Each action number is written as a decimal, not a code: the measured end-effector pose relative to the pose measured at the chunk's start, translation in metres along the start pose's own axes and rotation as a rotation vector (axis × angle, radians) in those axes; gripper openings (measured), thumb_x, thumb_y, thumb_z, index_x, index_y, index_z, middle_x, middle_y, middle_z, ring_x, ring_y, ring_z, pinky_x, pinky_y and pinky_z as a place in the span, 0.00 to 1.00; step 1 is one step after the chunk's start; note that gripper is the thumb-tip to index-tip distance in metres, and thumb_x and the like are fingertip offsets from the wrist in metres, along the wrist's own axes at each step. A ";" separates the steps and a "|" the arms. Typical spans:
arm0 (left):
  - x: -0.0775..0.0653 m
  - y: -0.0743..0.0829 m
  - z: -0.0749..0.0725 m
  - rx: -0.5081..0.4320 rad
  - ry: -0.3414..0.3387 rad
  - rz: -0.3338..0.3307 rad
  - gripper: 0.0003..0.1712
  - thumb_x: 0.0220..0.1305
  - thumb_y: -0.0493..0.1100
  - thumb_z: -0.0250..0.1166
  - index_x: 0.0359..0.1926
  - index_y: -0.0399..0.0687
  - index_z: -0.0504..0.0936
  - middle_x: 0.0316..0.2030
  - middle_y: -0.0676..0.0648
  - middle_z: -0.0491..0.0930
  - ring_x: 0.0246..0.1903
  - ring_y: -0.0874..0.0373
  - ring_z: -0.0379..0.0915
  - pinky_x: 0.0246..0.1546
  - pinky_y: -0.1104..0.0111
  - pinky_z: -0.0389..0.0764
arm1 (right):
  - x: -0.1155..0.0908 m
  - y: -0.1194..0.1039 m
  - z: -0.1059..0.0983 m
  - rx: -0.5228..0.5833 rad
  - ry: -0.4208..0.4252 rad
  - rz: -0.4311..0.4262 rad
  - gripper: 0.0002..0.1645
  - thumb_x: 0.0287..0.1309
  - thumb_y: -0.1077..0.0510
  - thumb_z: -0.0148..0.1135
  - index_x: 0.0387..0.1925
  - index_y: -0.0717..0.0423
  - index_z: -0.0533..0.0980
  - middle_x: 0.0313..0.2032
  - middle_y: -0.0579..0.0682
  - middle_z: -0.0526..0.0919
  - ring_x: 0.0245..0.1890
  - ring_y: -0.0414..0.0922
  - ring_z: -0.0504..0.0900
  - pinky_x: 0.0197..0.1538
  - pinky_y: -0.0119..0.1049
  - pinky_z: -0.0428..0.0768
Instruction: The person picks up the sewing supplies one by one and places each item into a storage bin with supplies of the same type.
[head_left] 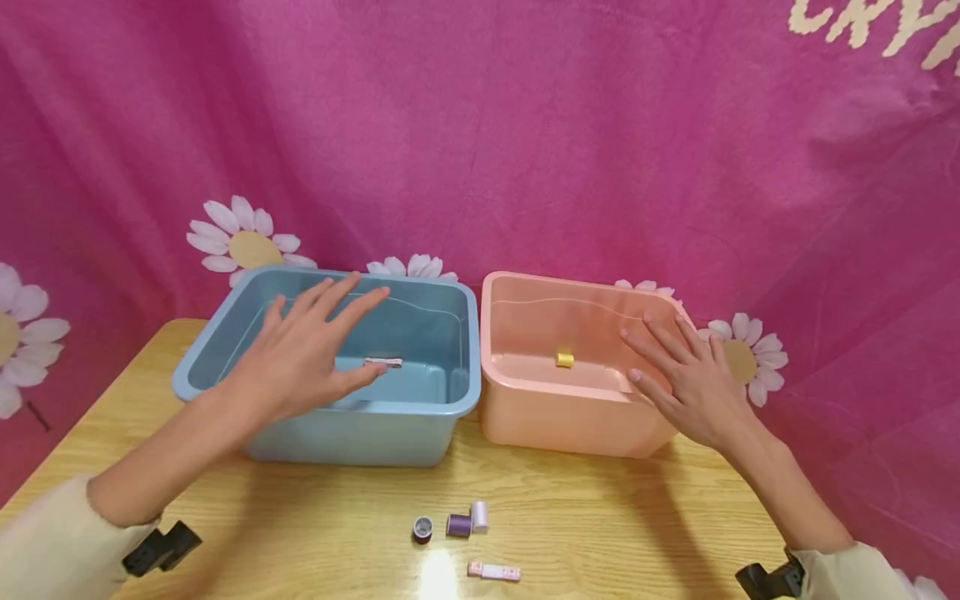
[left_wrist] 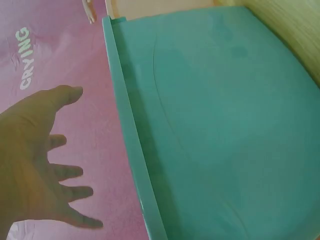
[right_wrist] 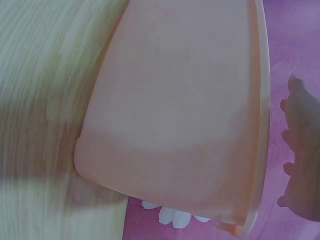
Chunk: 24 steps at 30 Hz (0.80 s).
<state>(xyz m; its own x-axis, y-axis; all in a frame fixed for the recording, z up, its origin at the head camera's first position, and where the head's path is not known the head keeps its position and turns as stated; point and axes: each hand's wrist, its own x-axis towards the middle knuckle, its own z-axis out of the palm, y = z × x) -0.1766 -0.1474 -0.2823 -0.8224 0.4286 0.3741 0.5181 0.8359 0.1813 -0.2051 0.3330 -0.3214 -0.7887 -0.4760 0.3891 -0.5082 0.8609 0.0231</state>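
My left hand [head_left: 303, 354] is held over the blue bin [head_left: 360, 433] with its fingers spread and nothing in them. Inside that bin lies a small pink-and-white stick-shaped packet [head_left: 384, 362]. Over the right side of the peach bin [head_left: 577, 421] hovers my right hand [head_left: 693, 383], fingers spread, holding nothing. A yellow thread spool [head_left: 565, 358] lies on the peach bin's floor. In the left wrist view the left hand [left_wrist: 35, 160] shows beside the blue bin's rim; the right wrist view has the right hand [right_wrist: 302, 155] past the peach rim.
On the wooden table [head_left: 337, 517] in front of the bins are a dark spool [head_left: 422, 530] standing on end, a purple spool [head_left: 459, 525] and a lilac spool [head_left: 480, 517] side by side. Nearer lies another pink-and-white packet [head_left: 494, 571]. A magenta cloth [head_left: 480, 142] hangs behind.
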 end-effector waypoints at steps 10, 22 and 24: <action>-0.012 0.012 0.012 -0.098 0.224 0.237 0.43 0.52 0.51 0.77 0.69 0.52 0.72 0.63 0.43 0.75 0.59 0.43 0.73 0.49 0.45 0.79 | -0.012 -0.001 0.005 0.029 0.005 -0.011 0.34 0.69 0.43 0.57 0.73 0.39 0.65 0.74 0.54 0.60 0.75 0.61 0.47 0.68 0.71 0.38; -0.041 0.046 0.030 -0.286 0.291 0.344 0.34 0.50 0.42 0.78 0.60 0.49 0.79 0.52 0.51 0.82 0.51 0.54 0.80 0.45 0.56 0.83 | -0.023 0.000 0.015 0.049 0.003 -0.007 0.31 0.70 0.45 0.57 0.72 0.40 0.67 0.72 0.55 0.64 0.73 0.63 0.53 0.68 0.70 0.44; -0.046 0.052 0.037 -0.303 0.272 0.343 0.33 0.51 0.41 0.78 0.60 0.50 0.80 0.51 0.52 0.82 0.51 0.55 0.79 0.45 0.58 0.84 | -0.025 0.000 0.017 0.049 0.010 -0.021 0.30 0.71 0.45 0.56 0.72 0.40 0.68 0.72 0.55 0.65 0.73 0.62 0.54 0.68 0.70 0.45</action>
<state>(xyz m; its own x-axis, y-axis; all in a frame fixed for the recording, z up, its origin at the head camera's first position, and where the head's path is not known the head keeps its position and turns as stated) -0.1209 -0.1111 -0.3233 -0.5239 0.5221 0.6730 0.8244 0.5096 0.2464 -0.1912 0.3414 -0.3463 -0.7745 -0.4917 0.3980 -0.5410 0.8409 -0.0138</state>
